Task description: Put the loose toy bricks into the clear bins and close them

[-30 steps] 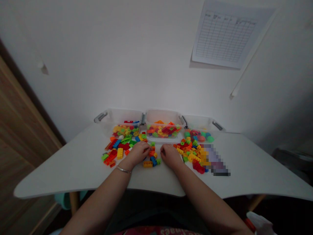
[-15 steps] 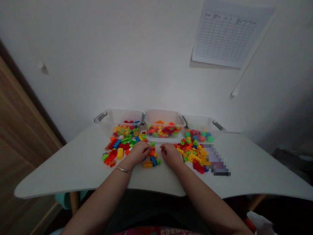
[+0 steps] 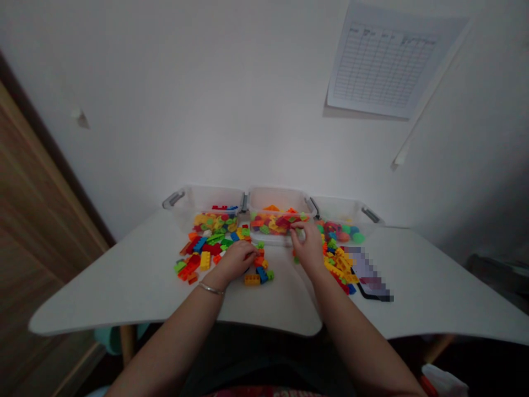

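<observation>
Past the right hand [image 3: 309, 242], clear bins [image 3: 281, 197] (grey-handled) stand behind loose bricks [image 3: 205, 260]

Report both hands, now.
Left hand: fingers curled beside orange bricks; any hold cannot be told.
Right hand: fingers bent before the middle bin; whether it holds anything cannot be told.

You've got decent open tabletop [image 3: 285, 286] between left hand [image 3: 236, 261] and right hand [image 3: 308, 242]. Middle bin [image 3: 264, 197] caps far end, loose blocks [image 3: 252, 279] crowd left edge, yellow blocks [image 3: 342, 266] crowd outside right wrist.
</observation>
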### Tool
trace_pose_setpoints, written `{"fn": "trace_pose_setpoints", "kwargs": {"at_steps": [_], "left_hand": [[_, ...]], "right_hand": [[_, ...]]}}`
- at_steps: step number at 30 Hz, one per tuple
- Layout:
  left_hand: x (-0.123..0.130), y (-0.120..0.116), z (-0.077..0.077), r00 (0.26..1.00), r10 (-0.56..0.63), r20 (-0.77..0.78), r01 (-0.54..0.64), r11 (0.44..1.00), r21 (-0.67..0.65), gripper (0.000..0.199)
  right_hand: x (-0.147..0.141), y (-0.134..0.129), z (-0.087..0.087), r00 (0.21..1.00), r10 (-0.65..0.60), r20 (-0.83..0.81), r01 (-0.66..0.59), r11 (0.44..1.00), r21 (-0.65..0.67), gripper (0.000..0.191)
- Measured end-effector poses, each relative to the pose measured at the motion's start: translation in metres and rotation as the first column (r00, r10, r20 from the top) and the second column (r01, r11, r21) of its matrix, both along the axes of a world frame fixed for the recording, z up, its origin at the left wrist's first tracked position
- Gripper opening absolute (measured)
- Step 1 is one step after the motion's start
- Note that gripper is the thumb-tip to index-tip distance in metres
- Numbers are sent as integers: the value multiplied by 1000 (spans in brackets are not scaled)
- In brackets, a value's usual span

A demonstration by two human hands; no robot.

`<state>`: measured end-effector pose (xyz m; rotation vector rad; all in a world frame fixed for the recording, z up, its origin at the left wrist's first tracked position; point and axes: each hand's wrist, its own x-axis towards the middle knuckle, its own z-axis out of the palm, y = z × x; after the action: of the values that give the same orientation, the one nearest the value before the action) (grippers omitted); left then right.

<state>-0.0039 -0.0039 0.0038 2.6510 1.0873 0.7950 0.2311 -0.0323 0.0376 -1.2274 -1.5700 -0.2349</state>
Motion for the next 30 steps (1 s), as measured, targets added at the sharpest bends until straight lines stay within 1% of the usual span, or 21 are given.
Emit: {"fn": "trace_pose_setpoints", "kwargs": {"at_steps": [2,4,6,8,10,12,17,22,27,30], "left_hand": [[-1,1,-2,1000,2,1,-2,1000,1,19],[-1,2,-3,1000,6,11,-6,1000,-2,19],[-2,2,-4,1000,8,19,-8,1000,-6,20],[-2,2,-4,1000,7,13,-7,1000,-8,20],[-3,1,-3,1000,6,3,-6,1000,-9,20],[-3,0,-2,1000,8,2,-8,1000,-12,19],[-1,-2,0,1000,12,17,-11,1000,-16,19],[-1,-3,2,1000,10,15,-9,1000,-19,19],[-1,-4,3,1000,8,22,-7,1000,-23,20],[-1,-4,3,1000,3,23,-2,1000,-20,20]], "right_hand": [[9,6,12,993,-62,-97,63,998,16,14],[18,14,22,978,-121,-168,121,993,-7,16],[28,23,28,968,-167,-189,160,986,-52,18],[36,31,31,961,-206,-185,191,977,-98,20],[42,37,29,955,-238,-178,216,967,-133,23],[46,41,26,959,-240,-149,219,965,-142,25],[49,40,15,982,-189,20,190,977,-99,30],[46,35,5,972,-186,143,203,973,-113,35],[43,30,-2,968,-166,187,190,974,-120,46],[40,26,-5,972,-167,168,185,978,-98,50]]}}
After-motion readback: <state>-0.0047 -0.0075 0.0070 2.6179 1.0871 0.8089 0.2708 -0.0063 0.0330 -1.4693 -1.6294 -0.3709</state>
